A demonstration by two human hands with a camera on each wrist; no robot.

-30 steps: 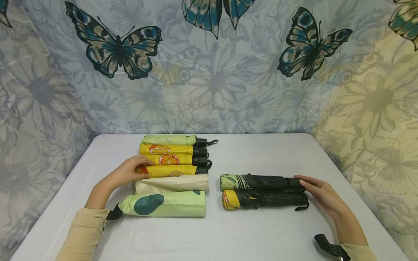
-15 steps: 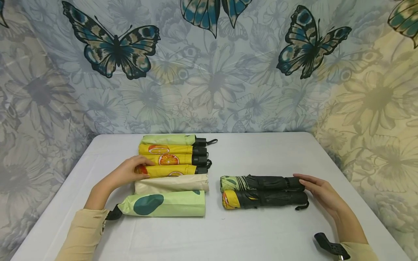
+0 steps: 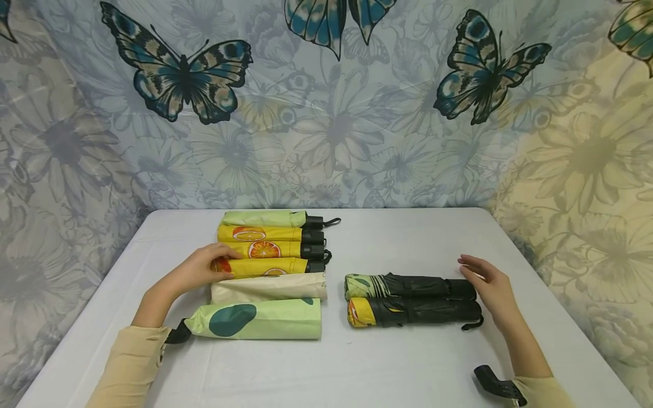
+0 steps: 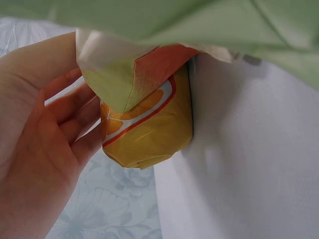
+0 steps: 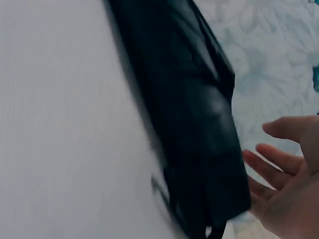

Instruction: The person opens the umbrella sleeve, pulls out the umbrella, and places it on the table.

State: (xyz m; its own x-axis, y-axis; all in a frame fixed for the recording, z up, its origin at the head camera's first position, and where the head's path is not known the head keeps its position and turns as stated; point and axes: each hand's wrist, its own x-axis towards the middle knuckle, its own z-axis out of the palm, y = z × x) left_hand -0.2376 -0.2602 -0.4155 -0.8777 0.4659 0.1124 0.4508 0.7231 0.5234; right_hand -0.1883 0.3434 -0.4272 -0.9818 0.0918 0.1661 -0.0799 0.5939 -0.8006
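We see a flat white tabletop (image 3: 398,362) in front of pale blue-grey flowery walls (image 3: 336,130) with big blue-and-black butterflies (image 3: 186,85). The right wall looks a bit yellow. The left hand (image 3: 201,266) holds the left end of a yellow folded umbrella with orange-slice pictures (image 3: 275,266), lying in a row on the tabletop. Nearer us lie a cream cloth umbrella (image 3: 270,287) and a light green one with a dark spot (image 3: 285,320). The right hand (image 3: 492,289) is loose, fingers partly spread, beside two black folded umbrellas (image 3: 428,300); we cannot tell if it touches them.
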